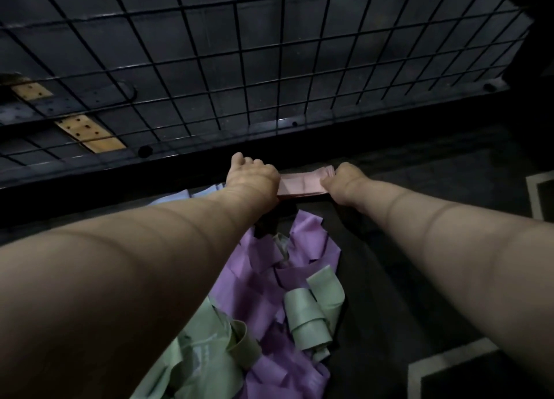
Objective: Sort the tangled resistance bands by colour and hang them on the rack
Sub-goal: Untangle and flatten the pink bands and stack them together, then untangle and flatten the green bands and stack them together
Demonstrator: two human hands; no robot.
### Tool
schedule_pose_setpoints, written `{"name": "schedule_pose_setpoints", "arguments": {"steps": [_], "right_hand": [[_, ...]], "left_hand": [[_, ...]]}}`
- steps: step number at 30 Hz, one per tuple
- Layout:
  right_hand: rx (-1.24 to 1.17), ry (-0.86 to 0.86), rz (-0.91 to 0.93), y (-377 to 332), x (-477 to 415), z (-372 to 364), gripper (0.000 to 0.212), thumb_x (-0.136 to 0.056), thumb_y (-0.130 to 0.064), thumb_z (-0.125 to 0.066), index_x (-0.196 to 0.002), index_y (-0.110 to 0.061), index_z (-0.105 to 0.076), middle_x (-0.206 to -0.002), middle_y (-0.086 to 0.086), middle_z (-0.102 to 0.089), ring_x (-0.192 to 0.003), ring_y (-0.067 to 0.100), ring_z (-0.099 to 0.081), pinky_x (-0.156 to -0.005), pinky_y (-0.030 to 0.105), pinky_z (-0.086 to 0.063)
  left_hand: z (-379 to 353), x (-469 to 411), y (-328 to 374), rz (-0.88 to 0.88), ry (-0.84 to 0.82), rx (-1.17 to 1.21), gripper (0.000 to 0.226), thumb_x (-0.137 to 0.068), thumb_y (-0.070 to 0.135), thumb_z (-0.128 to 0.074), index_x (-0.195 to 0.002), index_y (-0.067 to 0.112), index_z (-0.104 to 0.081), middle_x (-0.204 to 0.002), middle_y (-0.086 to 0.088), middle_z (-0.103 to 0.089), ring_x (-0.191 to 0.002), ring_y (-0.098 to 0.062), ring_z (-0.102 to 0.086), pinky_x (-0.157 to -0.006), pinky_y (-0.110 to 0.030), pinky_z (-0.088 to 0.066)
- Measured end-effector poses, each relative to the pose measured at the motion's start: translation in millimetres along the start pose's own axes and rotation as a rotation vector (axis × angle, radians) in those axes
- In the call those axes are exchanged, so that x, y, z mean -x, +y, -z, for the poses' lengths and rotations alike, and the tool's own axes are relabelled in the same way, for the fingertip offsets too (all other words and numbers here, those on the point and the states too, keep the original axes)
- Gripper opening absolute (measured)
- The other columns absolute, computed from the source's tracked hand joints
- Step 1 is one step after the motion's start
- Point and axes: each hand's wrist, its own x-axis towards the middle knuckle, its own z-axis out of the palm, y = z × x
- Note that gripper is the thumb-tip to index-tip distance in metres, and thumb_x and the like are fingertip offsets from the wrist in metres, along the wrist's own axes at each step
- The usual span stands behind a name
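Observation:
A pink resistance band (301, 183) is stretched flat between my two hands, just in front of the black wire-grid rack (239, 69). My left hand (251, 175) grips its left end, my right hand (344, 180) pinches its bunched right end. Below my arms lies a tangled heap on the dark floor: purple bands (269, 279) in the middle, pale green bands (311, 311) looped to the right and lower left, and a light blue band (186, 196) peeking out behind my left forearm.
The rack's dark base rail (180, 162) runs across just beyond my hands. Behind the grid are dark boards with two tan perforated plates (90, 135). White-lined floor markings (443, 365) sit at the lower right and the right edge.

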Motion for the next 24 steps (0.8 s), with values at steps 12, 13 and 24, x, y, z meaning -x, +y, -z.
{"name": "schedule_pose_setpoints", "arguments": {"steps": [12,13,24], "right_hand": [[0.026,0.077,-0.009,-3.3,7.9,-8.7,0.068,-0.098,-0.051,-0.051,-0.145,-0.005,-0.037,-0.149,0.026,-0.034,-0.137,0.04,-0.04,-0.112,0.038,-0.035],[0.033,0.077,-0.008,-3.1,8.5,-8.5,0.069,-0.097,-0.051,-0.052,-0.146,-0.005,-0.036,-0.15,0.025,-0.034,-0.137,0.04,-0.04,-0.112,0.038,-0.035],[0.022,0.235,0.027,0.1,38.2,-19.2,0.075,-0.088,-0.053,-0.062,-0.142,-0.007,-0.037,-0.147,0.02,-0.029,-0.137,0.041,-0.033,-0.113,0.045,-0.031]], "left_hand": [[-6.0,4.7,-5.4,0.005,0.032,0.098,0.077,-0.077,0.068,-0.069,-0.132,0.017,-0.051,-0.132,-0.009,-0.057,-0.124,-0.029,-0.05,-0.107,-0.042,-0.027],[-5.8,5.0,-5.6,0.005,0.036,0.101,0.077,-0.077,0.068,-0.069,-0.132,0.017,-0.051,-0.132,-0.009,-0.056,-0.124,-0.029,-0.05,-0.107,-0.042,-0.027],[-0.2,22.2,-8.1,-0.049,0.119,0.105,0.084,-0.078,0.079,-0.058,-0.133,0.017,-0.049,-0.13,-0.01,-0.053,-0.122,-0.032,-0.049,-0.105,-0.044,-0.03]]}}
